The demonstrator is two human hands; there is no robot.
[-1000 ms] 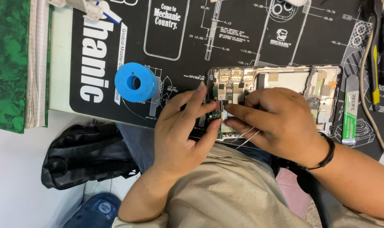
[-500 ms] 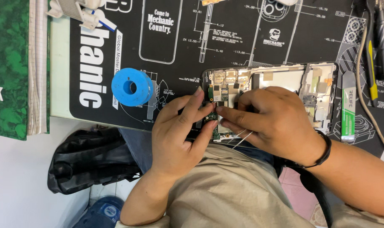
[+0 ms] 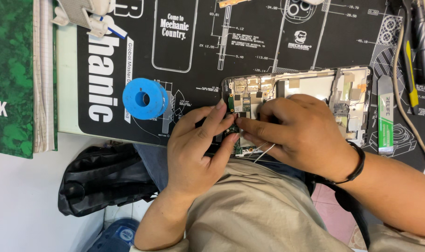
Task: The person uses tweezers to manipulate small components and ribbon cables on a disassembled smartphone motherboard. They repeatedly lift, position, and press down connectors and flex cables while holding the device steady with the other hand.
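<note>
An opened phone (image 3: 310, 86), back cover off, lies on a black repair mat (image 3: 198, 51). Its green circuit board (image 3: 242, 102) shows at the left end. My left hand (image 3: 198, 149) pinches that end, with the index fingertip on the board and the thumb at the phone's near edge. My right hand (image 3: 301, 133), with a black band on the wrist, covers the phone's middle. It grips thin metal tweezers (image 3: 263, 150) whose tips meet my left fingertips at the board. What lies between the tips is hidden.
A blue roll of tape (image 3: 144, 98) stands on the mat left of the hands. A green book (image 3: 9, 74) lies at far left. A green-and-white tool (image 3: 385, 116), cables and hand tools (image 3: 410, 70) sit at right. A black bag (image 3: 100, 179) is below the table edge.
Both hands stay on the phone's left end with only small finger movements. The view has shifted slightly.
</note>
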